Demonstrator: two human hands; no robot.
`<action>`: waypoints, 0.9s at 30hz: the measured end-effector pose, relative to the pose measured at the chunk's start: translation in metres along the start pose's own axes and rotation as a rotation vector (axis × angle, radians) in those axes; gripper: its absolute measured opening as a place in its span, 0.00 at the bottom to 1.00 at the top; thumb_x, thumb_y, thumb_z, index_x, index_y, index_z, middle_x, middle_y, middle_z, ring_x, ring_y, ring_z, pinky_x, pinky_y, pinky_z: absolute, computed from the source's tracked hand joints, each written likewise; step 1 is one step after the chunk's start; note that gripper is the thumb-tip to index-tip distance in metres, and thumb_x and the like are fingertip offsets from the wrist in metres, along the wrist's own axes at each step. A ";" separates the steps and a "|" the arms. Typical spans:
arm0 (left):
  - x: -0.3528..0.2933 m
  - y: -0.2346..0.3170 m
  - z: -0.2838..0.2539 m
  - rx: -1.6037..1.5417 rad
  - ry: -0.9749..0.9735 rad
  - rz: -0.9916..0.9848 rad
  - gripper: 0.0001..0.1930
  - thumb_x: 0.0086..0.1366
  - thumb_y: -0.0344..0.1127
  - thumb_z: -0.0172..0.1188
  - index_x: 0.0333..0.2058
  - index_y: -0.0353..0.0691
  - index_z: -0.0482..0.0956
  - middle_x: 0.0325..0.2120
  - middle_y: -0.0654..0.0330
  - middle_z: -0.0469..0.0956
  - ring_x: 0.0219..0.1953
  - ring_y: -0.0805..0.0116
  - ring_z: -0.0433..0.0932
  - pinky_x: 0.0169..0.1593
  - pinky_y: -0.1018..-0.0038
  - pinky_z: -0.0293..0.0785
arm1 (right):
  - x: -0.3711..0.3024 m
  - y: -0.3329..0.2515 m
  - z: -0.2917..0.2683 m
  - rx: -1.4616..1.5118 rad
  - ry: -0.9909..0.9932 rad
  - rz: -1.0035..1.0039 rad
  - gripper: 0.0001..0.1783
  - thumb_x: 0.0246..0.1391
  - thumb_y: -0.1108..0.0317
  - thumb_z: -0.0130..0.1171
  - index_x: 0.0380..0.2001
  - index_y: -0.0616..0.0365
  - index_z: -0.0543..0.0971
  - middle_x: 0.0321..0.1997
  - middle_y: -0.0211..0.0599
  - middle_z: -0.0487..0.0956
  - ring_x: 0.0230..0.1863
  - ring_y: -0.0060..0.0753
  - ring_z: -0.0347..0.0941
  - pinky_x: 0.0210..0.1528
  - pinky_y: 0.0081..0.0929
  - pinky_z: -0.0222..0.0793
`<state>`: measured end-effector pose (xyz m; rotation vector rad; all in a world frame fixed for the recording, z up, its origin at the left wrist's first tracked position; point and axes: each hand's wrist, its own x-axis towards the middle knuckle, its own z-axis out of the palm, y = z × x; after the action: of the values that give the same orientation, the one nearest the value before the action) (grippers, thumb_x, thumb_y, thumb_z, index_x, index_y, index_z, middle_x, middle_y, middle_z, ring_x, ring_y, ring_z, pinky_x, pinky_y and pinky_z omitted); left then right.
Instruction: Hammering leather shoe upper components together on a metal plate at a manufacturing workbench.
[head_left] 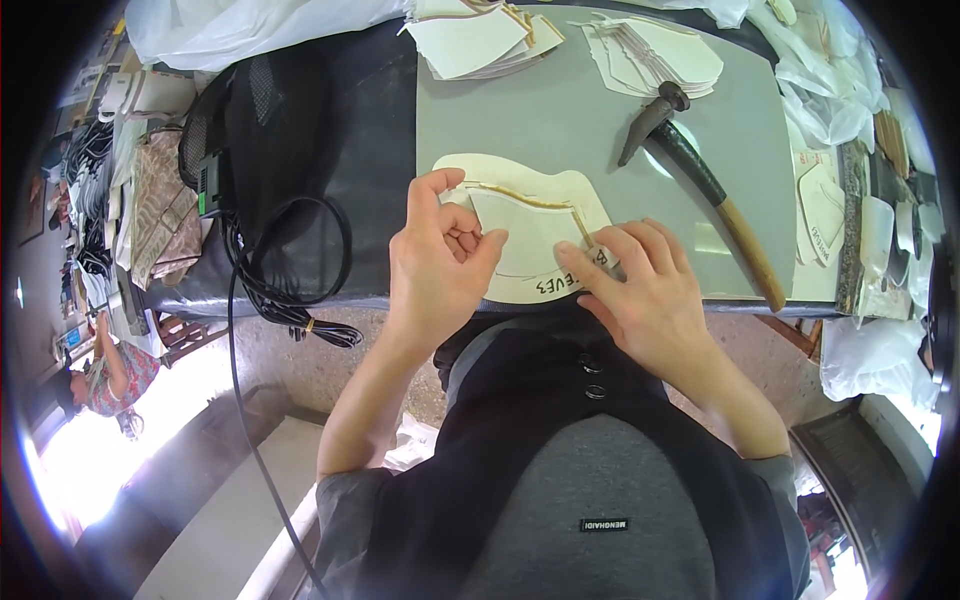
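Cream and White on Grey

The template (520, 285) is cream with black lettering; the strip (525, 200) along its inner line is golden brown. The hammer (708, 182) pairs a dark head with a black-and-tan handle. The board (560, 125) is grey, the tabletop (380, 150) black, the folded fabric (165, 210) beige with brown patterning, the apron (500, 385) black.

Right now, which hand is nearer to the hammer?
Right. The right hand is left of the hammer, not touching it; the left hand is farther left, at the white piece's left side.
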<state>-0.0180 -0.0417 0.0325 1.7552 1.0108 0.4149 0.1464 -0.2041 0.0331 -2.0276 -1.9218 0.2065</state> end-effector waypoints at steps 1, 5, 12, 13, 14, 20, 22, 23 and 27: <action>-0.001 0.000 0.000 0.044 0.005 0.032 0.27 0.58 0.22 0.65 0.53 0.29 0.64 0.19 0.62 0.74 0.21 0.77 0.74 0.30 0.79 0.72 | 0.000 0.000 0.000 -0.009 -0.003 -0.006 0.32 0.44 0.62 0.71 0.56 0.41 0.77 0.52 0.30 0.71 0.58 0.38 0.68 0.65 0.46 0.64; -0.005 -0.008 0.003 0.183 0.029 0.211 0.27 0.57 0.21 0.66 0.54 0.31 0.65 0.21 0.66 0.73 0.22 0.84 0.69 0.28 0.84 0.68 | 0.005 -0.009 -0.005 -0.019 -0.025 0.008 0.32 0.43 0.62 0.70 0.56 0.43 0.76 0.53 0.31 0.71 0.58 0.38 0.68 0.66 0.46 0.63; -0.005 -0.002 0.005 0.271 0.008 0.232 0.25 0.54 0.20 0.64 0.51 0.34 0.68 0.26 0.58 0.73 0.28 0.63 0.77 0.33 0.71 0.74 | 0.007 -0.006 0.006 0.087 0.007 -0.099 0.24 0.47 0.66 0.64 0.51 0.44 0.79 0.49 0.25 0.74 0.58 0.31 0.69 0.66 0.39 0.64; 0.001 0.001 0.001 0.374 -0.028 0.345 0.25 0.52 0.20 0.63 0.50 0.34 0.69 0.30 0.55 0.74 0.34 0.58 0.77 0.38 0.67 0.74 | 0.009 -0.006 0.004 0.118 0.004 -0.097 0.23 0.48 0.67 0.63 0.51 0.44 0.79 0.48 0.24 0.74 0.57 0.31 0.69 0.65 0.39 0.64; 0.008 0.003 -0.003 0.475 -0.065 0.460 0.24 0.50 0.20 0.62 0.48 0.34 0.70 0.33 0.53 0.75 0.39 0.54 0.77 0.43 0.63 0.74 | 0.011 -0.003 0.004 0.114 0.009 -0.090 0.23 0.48 0.67 0.63 0.51 0.44 0.79 0.48 0.24 0.74 0.57 0.31 0.69 0.65 0.39 0.64; 0.045 0.017 -0.013 0.486 -0.436 0.454 0.19 0.49 0.25 0.62 0.43 0.36 0.74 0.38 0.53 0.77 0.42 0.49 0.75 0.52 0.61 0.69 | 0.017 0.006 -0.002 0.215 0.015 -0.005 0.29 0.43 0.63 0.69 0.52 0.51 0.78 0.49 0.30 0.73 0.55 0.36 0.70 0.62 0.40 0.67; 0.047 0.017 -0.013 0.487 -0.442 0.463 0.17 0.50 0.26 0.63 0.41 0.36 0.75 0.37 0.54 0.77 0.42 0.51 0.75 0.51 0.62 0.68 | 0.021 0.003 -0.001 0.057 0.024 0.021 0.31 0.42 0.61 0.71 0.53 0.54 0.77 0.50 0.31 0.73 0.53 0.38 0.70 0.61 0.40 0.67; 0.048 0.016 -0.013 0.494 -0.441 0.467 0.15 0.51 0.27 0.63 0.40 0.37 0.76 0.35 0.55 0.78 0.42 0.53 0.75 0.51 0.62 0.67 | 0.022 0.001 -0.001 0.051 0.017 0.029 0.31 0.42 0.61 0.71 0.53 0.54 0.77 0.50 0.31 0.73 0.53 0.38 0.70 0.61 0.40 0.67; 0.053 0.014 -0.005 0.417 -0.400 0.428 0.10 0.52 0.28 0.66 0.35 0.40 0.78 0.30 0.60 0.78 0.39 0.57 0.76 0.47 0.64 0.65 | 0.026 -0.001 -0.003 0.027 -0.001 0.044 0.30 0.43 0.63 0.70 0.53 0.54 0.77 0.51 0.30 0.73 0.52 0.37 0.70 0.60 0.40 0.68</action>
<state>0.0156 0.0011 0.0377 2.3250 0.4483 0.1026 0.1483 -0.1789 0.0394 -2.0538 -1.8663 0.2435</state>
